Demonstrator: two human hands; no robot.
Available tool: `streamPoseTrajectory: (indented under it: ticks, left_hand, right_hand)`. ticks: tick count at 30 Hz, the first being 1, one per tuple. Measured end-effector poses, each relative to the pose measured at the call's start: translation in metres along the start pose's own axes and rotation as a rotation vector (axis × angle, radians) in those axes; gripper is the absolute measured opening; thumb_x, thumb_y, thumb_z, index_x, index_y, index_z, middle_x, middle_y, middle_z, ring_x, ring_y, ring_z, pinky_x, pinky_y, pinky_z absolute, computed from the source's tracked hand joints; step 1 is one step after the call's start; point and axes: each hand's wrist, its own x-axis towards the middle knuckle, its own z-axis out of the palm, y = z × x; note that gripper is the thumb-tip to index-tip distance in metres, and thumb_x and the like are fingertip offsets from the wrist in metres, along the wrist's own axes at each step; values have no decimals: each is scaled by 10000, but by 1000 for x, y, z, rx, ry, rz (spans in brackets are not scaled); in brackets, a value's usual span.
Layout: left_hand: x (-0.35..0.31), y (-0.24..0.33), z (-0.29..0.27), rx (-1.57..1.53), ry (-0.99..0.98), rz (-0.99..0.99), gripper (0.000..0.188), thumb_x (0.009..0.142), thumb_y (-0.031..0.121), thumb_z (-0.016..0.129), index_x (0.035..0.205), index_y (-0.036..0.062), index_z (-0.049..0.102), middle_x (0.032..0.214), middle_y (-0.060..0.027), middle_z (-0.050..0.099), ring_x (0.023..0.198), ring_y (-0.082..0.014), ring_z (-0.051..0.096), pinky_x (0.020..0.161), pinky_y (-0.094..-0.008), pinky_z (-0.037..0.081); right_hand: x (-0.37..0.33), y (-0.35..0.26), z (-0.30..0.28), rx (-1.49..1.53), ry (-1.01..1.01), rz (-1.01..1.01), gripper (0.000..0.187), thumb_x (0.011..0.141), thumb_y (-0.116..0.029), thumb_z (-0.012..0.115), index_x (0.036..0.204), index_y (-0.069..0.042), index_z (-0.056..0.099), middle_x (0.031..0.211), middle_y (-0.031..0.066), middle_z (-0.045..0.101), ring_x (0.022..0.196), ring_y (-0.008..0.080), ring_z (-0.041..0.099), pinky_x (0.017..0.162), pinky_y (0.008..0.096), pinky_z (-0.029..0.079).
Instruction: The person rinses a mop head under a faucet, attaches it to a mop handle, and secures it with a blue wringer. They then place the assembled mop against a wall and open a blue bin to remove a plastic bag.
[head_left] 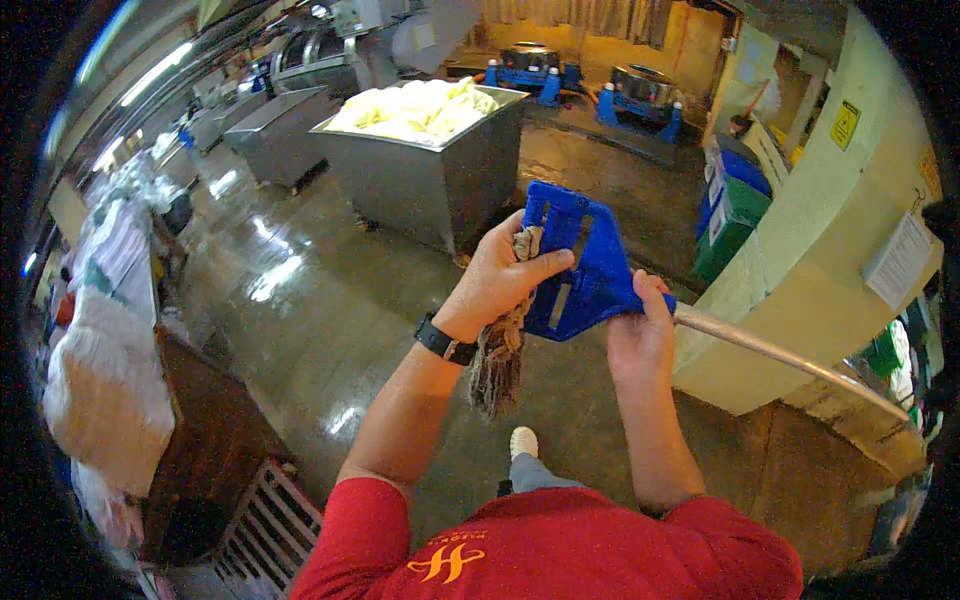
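A string mop is raised in front of me, its blue plastic head (590, 265) turned up and its metal pole (790, 355) slanting down to the right. My left hand (505, 270) is closed round the left edge of the blue head, thumb lying across its slotted face. Dirty grey-brown mop strings (498, 365) hang below that hand, and some show between it and the plastic. My right hand (643, 335) grips the mop at the neck, where the blue head meets the pole.
A grey metal cart (420, 180) heaped with pale yellow cloth (415, 110) stands ahead on the wet floor (290, 330). Piled linen (110, 390) lines the left. A cream pillar (800, 270) rises on the right, near blue and green bins (730, 220). Blue-footed machines (640, 95) stand behind.
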Motion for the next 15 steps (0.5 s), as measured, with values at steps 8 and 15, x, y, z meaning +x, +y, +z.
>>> streamPoseTrajectory:
  ticks: [8,15]
  left_hand:
    - [127,-45,-50,184,-149,-51,393,935,131,768,1274,29,599,1069,-3,706,953,-79,654,867,-279,549]
    - [243,-80,-111,385,-191,103,399,880,323,798,1032,-3,625,845,-113,675,785,-169,616,743,-361,512]
  right_hand:
    - [103,40,-22,6,173,200,145,908,-201,779,992,-158,668,1052,40,725,1004,201,660,927,389,517]
    - [199,73,-1,-121,135,471,207,933,-277,761,965,-84,694,984,72,739,924,218,694,819,432,564]
